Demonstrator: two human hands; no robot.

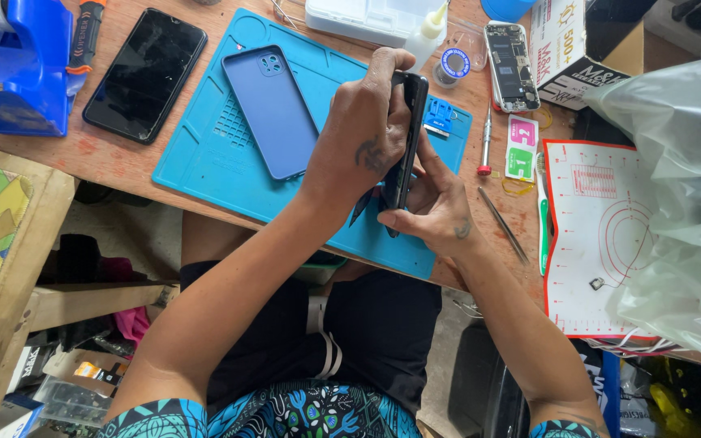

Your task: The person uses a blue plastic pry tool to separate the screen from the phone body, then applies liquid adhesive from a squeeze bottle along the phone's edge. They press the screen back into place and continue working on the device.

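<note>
Left hand [363,134] grasps a black phone [406,138] held on edge above the blue mat [204,138]. Right hand [432,203] pinches its near end. Blue case [271,109] lies just left.

Blue phone case [272,109], black phone [145,73], red-handled screwdriver [486,142], tweezers [504,225]

Glossy phone [409,138] (matt rubbery mat [204,154]).

Count: 3 phones: 1 black phone [406,138] on edge between the fingers, 1 dark phone [145,73] far left of them, 1 opened phone [511,65] up right. 1 blue case [272,109], 1 teal mat [212,146], 1 glue bottle [427,32], 1 screwdriver [486,142].
</note>
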